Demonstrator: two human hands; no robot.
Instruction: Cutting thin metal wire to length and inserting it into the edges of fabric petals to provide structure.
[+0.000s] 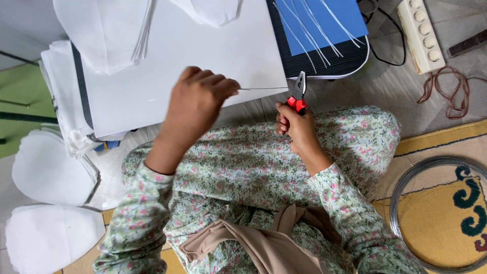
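A large white board (203,56) is laid across the lap, with stacks of white fabric pieces (48,170) beside it on the floor. A coil of wire (406,187) is seen at the right on the rug. The left hand (195,104) is closed, pinching a thin wire (264,89). Red-handled pliers (299,96) are gripped in the right hand (297,129), their tips set at the wire's other end.
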